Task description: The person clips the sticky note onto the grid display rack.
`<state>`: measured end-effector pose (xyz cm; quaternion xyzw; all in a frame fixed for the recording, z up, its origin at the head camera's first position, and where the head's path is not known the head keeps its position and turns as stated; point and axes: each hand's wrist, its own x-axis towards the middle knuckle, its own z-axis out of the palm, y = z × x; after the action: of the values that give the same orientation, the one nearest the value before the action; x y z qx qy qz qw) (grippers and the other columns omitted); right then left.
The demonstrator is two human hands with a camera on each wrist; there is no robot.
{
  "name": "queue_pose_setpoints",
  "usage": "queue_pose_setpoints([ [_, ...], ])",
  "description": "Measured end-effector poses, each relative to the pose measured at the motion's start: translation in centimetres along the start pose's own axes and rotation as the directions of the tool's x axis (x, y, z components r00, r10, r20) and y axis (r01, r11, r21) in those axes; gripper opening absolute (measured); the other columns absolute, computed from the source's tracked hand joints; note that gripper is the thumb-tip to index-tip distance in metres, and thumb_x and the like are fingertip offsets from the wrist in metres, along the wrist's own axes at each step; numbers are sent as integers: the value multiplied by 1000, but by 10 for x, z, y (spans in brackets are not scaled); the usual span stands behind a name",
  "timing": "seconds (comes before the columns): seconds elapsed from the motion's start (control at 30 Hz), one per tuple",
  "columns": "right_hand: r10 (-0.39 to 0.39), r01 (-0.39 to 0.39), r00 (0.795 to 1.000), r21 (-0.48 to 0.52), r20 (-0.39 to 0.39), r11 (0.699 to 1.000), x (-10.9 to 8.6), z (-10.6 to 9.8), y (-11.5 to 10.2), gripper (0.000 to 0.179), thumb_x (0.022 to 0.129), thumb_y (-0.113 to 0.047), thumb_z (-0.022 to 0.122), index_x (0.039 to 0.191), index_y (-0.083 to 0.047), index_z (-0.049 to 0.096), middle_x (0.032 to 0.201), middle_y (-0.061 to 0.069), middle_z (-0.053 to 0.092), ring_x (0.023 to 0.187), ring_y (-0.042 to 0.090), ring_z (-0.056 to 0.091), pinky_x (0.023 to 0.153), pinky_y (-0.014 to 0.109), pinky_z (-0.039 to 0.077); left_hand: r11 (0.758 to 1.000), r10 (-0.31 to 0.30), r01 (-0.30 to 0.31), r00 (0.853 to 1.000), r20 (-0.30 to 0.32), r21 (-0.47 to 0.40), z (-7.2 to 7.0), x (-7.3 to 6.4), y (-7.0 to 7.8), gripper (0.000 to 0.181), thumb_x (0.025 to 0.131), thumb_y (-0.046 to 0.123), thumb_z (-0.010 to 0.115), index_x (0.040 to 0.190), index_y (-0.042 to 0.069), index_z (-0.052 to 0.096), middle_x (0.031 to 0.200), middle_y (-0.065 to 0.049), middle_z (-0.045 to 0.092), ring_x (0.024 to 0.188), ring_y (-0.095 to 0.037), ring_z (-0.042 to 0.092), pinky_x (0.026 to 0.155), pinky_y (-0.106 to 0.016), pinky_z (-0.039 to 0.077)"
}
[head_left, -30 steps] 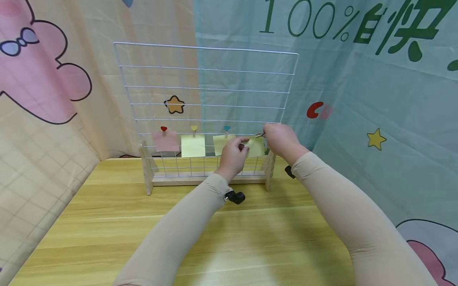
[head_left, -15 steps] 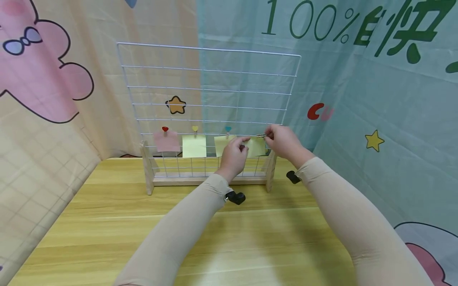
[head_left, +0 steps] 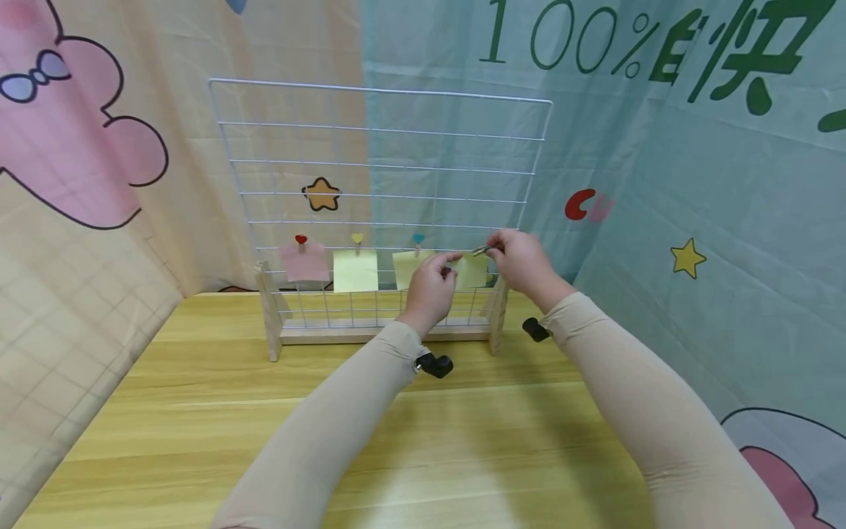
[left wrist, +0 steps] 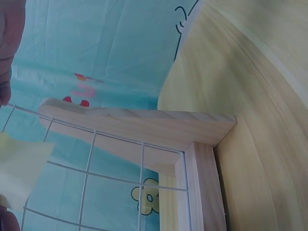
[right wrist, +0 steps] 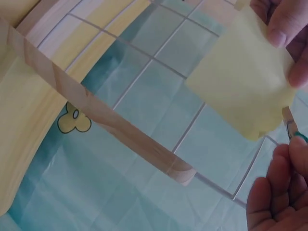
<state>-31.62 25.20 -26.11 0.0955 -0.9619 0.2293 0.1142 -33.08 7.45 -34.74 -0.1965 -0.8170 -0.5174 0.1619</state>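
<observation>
A yellow sticky note is pinched by my left hand against the white wire grid, near its right side. My right hand pinches a small wooden clothespin with a bit of green at its finger end. The tip of the clothespin is right at the note's upper edge in the right wrist view. To the left hang a pink note under a red heart clip, a yellow note under a yellow heart clip, and another yellow note under a blue heart clip, partly hidden by my left hand.
Wooden feet and a wooden bar hold the grid upright on the wood-grain table. A printed curtain hangs close behind and along the sides.
My right hand has dropped and turned slightly, and the clothespin's tilt has shifted a little at the note's top. My left hand keeps its place on the note.
</observation>
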Motion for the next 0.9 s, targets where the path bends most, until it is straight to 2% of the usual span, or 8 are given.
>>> queue_pose_setpoints([
  [0.13,4,-4,1000,-16,-22,1000,1,1,-3,22,109,-12,56,122,2,67,117,21,73,96,32,66,85,46,56,1000,6,-6,1000,-1,-5,1,0,-1,35,105,5,60,137,16,69,132,-4,69,103,-20,66,84,-32,58],
  [0.37,40,-39,999,75,-13,996,1,2,-1,23,109,-14,57,125,1,65,118,19,71,100,32,65,86,45,56,1000,12,-12,1000,-12,3,1,0,-2,36,105,5,60,138,16,69,132,-5,70,99,-20,67,80,-32,58],
  [0.57,28,-27,1000,109,-7,994,1,4,5,21,109,-12,57,123,1,65,115,18,70,98,31,63,84,43,55,1000,14,-14,1000,5,9,0,0,-3,37,106,5,59,140,16,68,132,-4,69,100,-20,67,81,-32,58],
  [0.67,10,-8,1000,78,-18,997,1,5,4,19,109,-12,57,121,1,66,113,19,71,95,31,64,83,44,56,1000,5,-5,1000,15,10,0,0,-4,38,106,6,59,141,16,67,135,-4,69,101,-20,67,81,-31,58],
  [0.9,-59,55,996,-66,-64,996,2,8,-2,19,108,-12,59,117,2,70,113,19,74,94,32,70,85,46,59,1000,3,-3,1000,24,19,-1,1,-3,38,106,6,59,142,16,66,138,-5,68,103,-21,69,81,-33,59],
])
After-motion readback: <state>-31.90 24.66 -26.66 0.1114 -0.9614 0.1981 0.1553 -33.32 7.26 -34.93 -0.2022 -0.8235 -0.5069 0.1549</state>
